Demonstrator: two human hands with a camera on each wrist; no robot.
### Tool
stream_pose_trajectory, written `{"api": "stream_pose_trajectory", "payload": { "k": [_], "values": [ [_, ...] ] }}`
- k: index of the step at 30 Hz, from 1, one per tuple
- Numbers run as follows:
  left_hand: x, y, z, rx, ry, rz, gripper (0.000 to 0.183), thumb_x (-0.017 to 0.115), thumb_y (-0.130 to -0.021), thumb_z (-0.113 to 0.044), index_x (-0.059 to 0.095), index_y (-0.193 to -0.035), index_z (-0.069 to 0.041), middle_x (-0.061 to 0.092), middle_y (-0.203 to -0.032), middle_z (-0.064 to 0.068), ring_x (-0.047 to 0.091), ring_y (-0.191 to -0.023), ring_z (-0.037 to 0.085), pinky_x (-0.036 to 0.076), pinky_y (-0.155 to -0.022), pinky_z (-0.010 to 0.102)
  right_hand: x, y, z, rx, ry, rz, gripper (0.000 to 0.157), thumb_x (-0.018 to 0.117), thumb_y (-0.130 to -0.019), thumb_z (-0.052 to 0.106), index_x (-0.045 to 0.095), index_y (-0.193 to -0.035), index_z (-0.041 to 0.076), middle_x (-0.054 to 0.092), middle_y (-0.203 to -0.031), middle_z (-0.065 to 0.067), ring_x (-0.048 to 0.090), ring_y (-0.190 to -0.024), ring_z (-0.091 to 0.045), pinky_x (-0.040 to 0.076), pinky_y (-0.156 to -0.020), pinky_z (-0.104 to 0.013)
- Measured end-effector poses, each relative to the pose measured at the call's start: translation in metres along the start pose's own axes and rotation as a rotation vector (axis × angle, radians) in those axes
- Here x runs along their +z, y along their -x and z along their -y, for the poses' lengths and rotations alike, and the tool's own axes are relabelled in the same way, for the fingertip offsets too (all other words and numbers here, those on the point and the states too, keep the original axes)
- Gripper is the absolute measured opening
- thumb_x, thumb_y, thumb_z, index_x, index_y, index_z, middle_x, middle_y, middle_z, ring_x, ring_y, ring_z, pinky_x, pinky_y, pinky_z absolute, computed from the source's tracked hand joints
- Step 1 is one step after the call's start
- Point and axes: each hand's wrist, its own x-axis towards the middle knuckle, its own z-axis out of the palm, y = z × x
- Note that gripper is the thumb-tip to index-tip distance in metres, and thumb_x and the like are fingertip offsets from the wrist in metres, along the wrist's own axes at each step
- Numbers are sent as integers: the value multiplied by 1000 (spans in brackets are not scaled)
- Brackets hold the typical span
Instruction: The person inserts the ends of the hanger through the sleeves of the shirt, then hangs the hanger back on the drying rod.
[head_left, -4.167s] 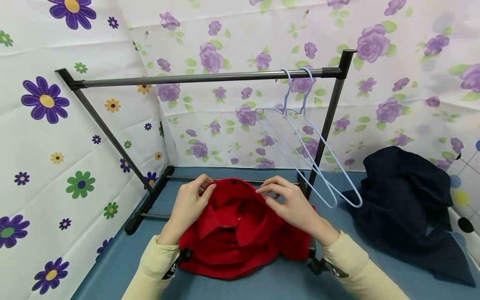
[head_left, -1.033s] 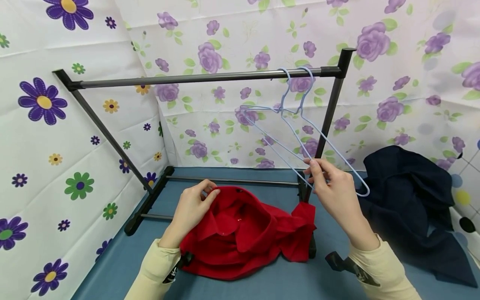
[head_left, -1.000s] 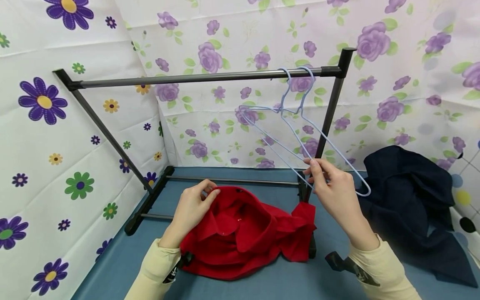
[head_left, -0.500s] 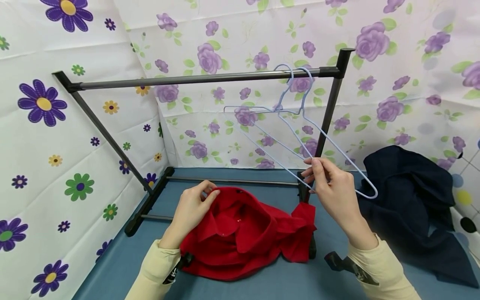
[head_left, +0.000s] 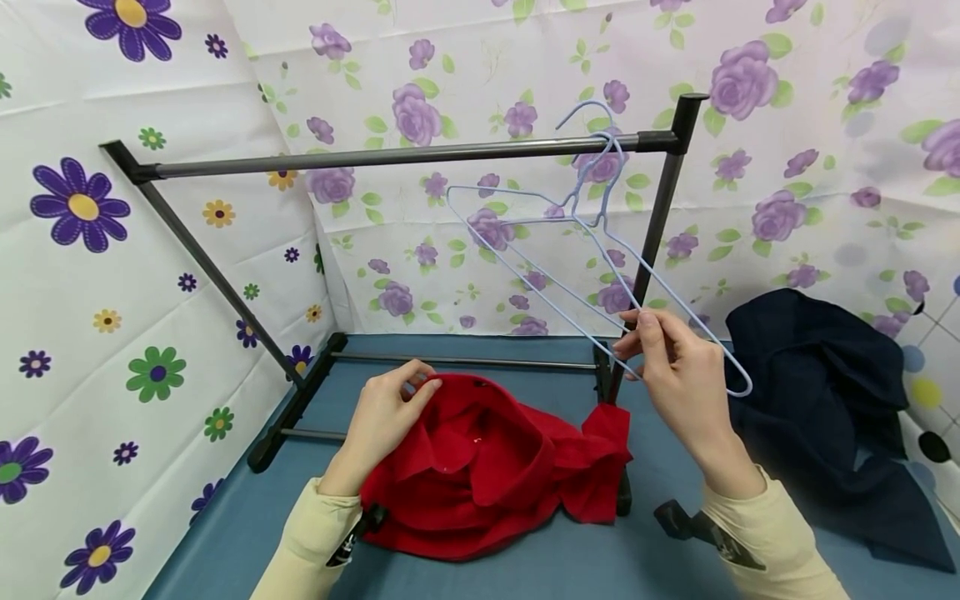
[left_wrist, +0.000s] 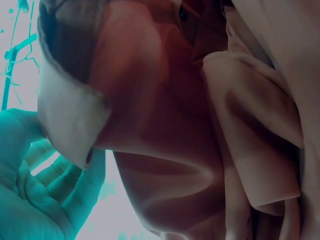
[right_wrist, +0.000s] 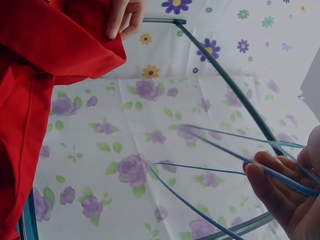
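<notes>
A crumpled red collared shirt (head_left: pixel 491 467) lies on the blue surface, its neck opening facing up. My left hand (head_left: pixel 386 417) pinches its upper left edge between thumb and fingers; the left wrist view shows the hand (left_wrist: pixel 45 185) at a fabric corner (left_wrist: pixel 75 125), in washed-out colours. My right hand (head_left: pixel 686 387) grips a light-blue wire hanger (head_left: pixel 510 191) near one lower corner, its hook raised above the bar. In the right wrist view, fingers (right_wrist: pixel 270 175) curl round the wire. A second blue hanger (head_left: pixel 651 273) hangs on the bar, overlapping the held one.
A black metal rack (head_left: pixel 375 158) stands across the surface, with a top bar, slanted posts and low rails. Dark navy fabric (head_left: pixel 817 417) lies heaped at the right. Flower-patterned sheets (head_left: pixel 412 250) cover the back and left side.
My right hand has left the shirt and taken hold of a hanger. That hanger's hook has risen off the bar. My left hand stays on the shirt.
</notes>
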Motion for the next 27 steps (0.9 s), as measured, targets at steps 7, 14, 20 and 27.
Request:
{"api": "stream_pose_trajectory", "payload": {
  "k": [7, 14, 20, 27],
  "values": [
    [-1, 1, -2, -12, 4, -2, 9, 70, -97, -23, 73, -102, -17, 71, -86, -1, 55, -59, 7, 46, -53, 29, -9, 4, 2, -39, -34, -3, 22, 52, -106, 10, 72, -111, 2, 72, -79, -4, 66, -61, -6, 53, -56, -17],
    [-1, 1, -2, -27, -3, -6, 11, 70, -97, -23, 75, -102, -15, 70, -85, -1, 55, -58, 7, 47, -55, 28, -21, 9, 0, -52, -38, -9, 21, 52, -105, 6, 72, -111, 3, 72, -80, -4, 67, -64, -3, 53, -59, -16],
    [-3, 2, -1, -41, 3, 4, 13, 70, -97, -23, 76, -102, -12, 70, -85, -1, 55, -58, 7, 48, -56, 28, -29, 16, -8, -119, -64, 1, 21, 53, -102, -2, 73, -106, 1, 72, -78, -7, 67, -59, -6, 53, -57, -16],
    [-5, 0, 1, -42, 0, 5, 14, 70, -97, -24, 76, -103, -12, 69, -85, 0, 54, -58, 7, 48, -55, 28, -39, 21, -21, -179, -27, 24, 21, 56, -97, -11, 74, -102, -1, 71, -75, -9, 67, -60, -3, 52, -58, -14]
  ]
}}
